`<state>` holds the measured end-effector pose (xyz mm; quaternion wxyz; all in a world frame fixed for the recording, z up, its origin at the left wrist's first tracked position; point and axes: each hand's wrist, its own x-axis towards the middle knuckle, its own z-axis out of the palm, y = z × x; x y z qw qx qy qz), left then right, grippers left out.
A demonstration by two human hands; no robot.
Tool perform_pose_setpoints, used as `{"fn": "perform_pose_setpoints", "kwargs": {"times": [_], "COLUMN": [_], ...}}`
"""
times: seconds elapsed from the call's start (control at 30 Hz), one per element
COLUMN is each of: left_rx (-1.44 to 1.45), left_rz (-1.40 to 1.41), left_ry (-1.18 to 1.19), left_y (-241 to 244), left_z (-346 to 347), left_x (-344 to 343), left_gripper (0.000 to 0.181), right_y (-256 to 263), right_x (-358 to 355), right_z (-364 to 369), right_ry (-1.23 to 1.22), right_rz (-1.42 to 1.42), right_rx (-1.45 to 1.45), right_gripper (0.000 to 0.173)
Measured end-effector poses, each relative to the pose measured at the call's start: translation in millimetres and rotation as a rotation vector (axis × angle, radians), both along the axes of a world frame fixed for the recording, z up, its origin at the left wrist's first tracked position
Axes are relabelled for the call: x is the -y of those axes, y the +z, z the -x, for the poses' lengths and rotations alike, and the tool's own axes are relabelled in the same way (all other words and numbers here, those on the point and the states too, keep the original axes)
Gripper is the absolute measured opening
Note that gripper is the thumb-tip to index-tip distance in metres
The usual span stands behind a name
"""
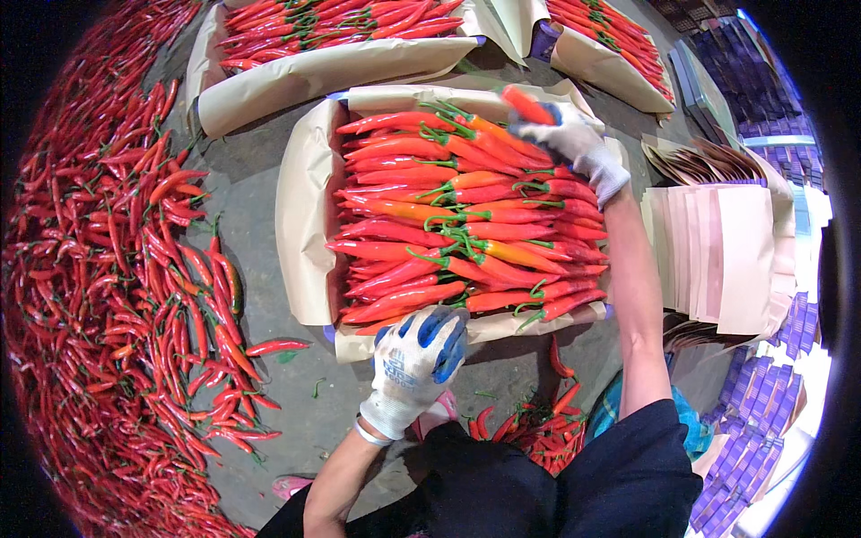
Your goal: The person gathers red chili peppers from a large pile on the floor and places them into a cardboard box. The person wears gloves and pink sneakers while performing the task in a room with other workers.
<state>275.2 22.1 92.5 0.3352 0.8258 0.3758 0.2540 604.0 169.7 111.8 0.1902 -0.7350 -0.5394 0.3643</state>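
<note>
Before me a box lined with brown paper [306,222] holds rows of long red chilli peppers [397,252], their green stems meeting along the middle. A few of them are orange. My right hand [562,138], in a white glove with blue coating, grips a red chilli pepper [528,105] above the box's far right part; motion blurs it. My left hand [420,360], gloved alike, is at the near edge of the box with its fingers bent over the paper rim and the nearest peppers. Whether it pinches anything is hidden.
A large heap of loose red chillies [101,289] spreads along the left floor. Two more paper-lined boxes of chillies [336,67] [605,60] stand beyond. At right are stacked paper sheets [713,255] and purple cartons [746,403]. More chillies [548,437] lie by my legs.
</note>
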Motion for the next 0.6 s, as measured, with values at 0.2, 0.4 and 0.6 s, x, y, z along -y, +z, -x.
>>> {"fn": "perform_pose_setpoints", "kwargs": {"times": [0.2, 0.4, 0.6], "left_rx": [0.078, 0.314, 0.921], "left_rz": [0.022, 0.137, 1.113], "left_ry": [-0.005, 0.032, 0.341], "left_y": [3.6, 16.0, 42.2], "left_z": [-11.4, -22.9, -44.4], "left_x": [-3.7, -14.5, -39.0], "left_gripper": [0.031, 0.028, 0.042], "right_y": [-30.8, -11.7, 53.3], "right_x": [-19.5, -9.6, 59.1], "right_z": [-12.8, -28.0, 62.1], "right_ry": [0.265, 0.006, 0.013], "right_rz": [-0.080, -0.024, 0.154], "right_rx": [0.265, -0.066, -0.362], "right_gripper": [0.067, 0.037, 0.047]}}
